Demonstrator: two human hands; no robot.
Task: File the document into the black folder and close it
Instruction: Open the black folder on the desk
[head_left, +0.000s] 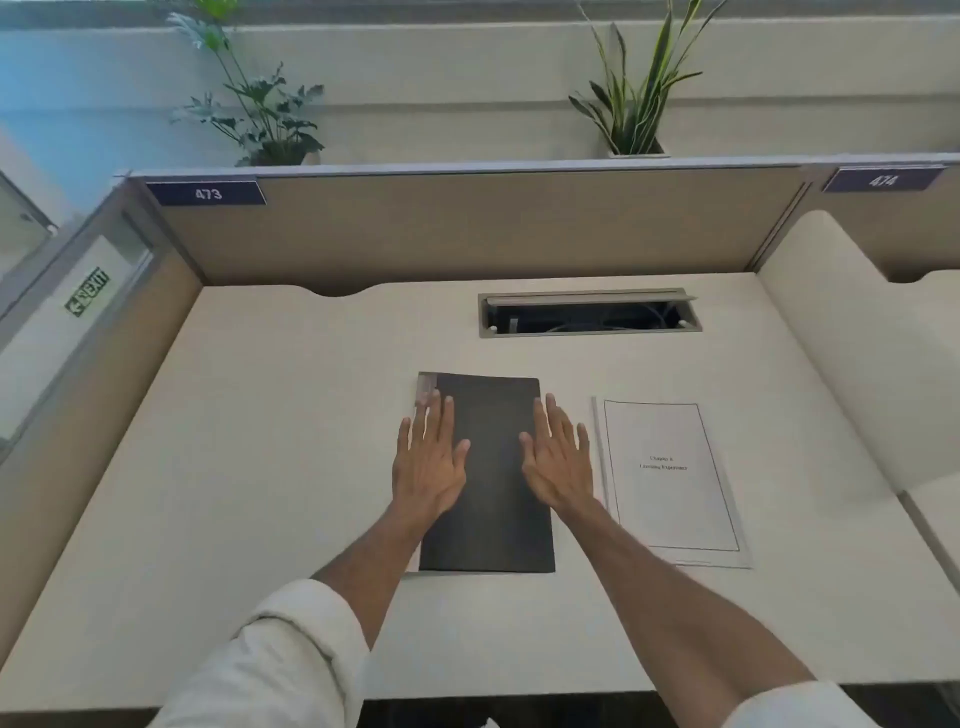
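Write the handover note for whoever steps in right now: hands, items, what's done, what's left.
Left hand: open, flat on the closed black rectangular folder, near its left edge.
Right hand: open, flat on the folder's right edge.
White printed paper document: lies on the white desk, just right of the folder, not filed.
Done: nothing yet.
Left: open folder, insert document, close it.

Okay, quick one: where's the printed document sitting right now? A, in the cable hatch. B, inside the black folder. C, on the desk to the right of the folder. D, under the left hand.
C: the document lies flat on the desk, right of the closed black folder, just beyond the right hand.
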